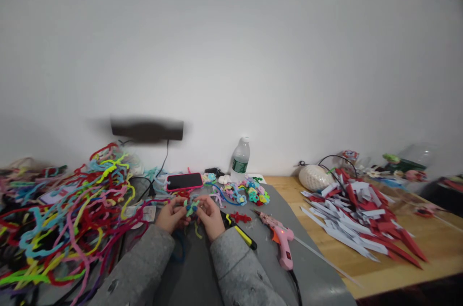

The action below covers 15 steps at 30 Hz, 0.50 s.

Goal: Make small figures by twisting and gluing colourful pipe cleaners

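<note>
Over the grey mat, my left hand [170, 216] and my right hand [211, 219] meet with fingers bent inward. Between their fingertips is a small twisted pipe-cleaner piece [191, 207], light green with blue bits, pinched from both sides. Its finer shape is partly covered by the fingers. A yellow-green pipe-cleaner end [198, 230] hangs below it. To the right of my right hand lie yellow-and-black pliers [246, 237] and a red piece [240, 217]. Farther right rests a pink glue gun [281, 238] with a stick in its back.
Tangled pipe cleaners [65, 229] heap up on the left. Behind my hands are a pink-edged phone [184, 181], a bottle [240, 159] against the wall and several colourful pipe-cleaner flowers [257, 194]. Red and white strips [356, 216] pile on the wooden table [325, 243], beside a white woven ball [315, 178].
</note>
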### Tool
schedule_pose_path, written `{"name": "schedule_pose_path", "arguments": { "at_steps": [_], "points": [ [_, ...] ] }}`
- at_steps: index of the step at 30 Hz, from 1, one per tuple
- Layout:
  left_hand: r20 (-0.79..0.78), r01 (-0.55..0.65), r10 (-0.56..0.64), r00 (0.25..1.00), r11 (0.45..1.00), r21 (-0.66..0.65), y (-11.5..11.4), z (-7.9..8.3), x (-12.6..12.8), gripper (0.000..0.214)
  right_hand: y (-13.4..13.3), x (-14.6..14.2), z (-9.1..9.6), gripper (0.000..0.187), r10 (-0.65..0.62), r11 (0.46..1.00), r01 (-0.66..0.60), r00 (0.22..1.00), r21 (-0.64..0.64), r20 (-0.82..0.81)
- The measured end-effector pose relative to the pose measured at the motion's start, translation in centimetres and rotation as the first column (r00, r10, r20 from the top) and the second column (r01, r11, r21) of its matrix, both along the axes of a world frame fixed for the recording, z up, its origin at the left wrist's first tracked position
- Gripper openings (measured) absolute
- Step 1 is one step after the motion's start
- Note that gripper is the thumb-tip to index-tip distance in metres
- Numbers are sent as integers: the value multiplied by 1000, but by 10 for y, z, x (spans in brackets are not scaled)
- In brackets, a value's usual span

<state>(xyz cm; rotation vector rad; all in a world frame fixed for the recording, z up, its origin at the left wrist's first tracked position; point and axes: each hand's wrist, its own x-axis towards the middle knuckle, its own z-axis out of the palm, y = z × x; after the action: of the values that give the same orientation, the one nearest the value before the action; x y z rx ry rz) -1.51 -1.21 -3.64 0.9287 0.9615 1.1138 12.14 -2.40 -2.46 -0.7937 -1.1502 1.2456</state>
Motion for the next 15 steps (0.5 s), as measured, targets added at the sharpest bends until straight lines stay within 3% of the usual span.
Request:
{"name": "schedule_pose_path", "arguments": {
  "at_steps": [9,15],
  "points": [
    [-123,21,-7,992,993,114,-3,-1,1,44,7,3,-10,24,-119,987,107,988,-116,-103],
    [-410,141,3,912,936,322,-8,-2,5,32,5,3,-8,18,-102,988,90,990,-124,-93]
  ]
}}
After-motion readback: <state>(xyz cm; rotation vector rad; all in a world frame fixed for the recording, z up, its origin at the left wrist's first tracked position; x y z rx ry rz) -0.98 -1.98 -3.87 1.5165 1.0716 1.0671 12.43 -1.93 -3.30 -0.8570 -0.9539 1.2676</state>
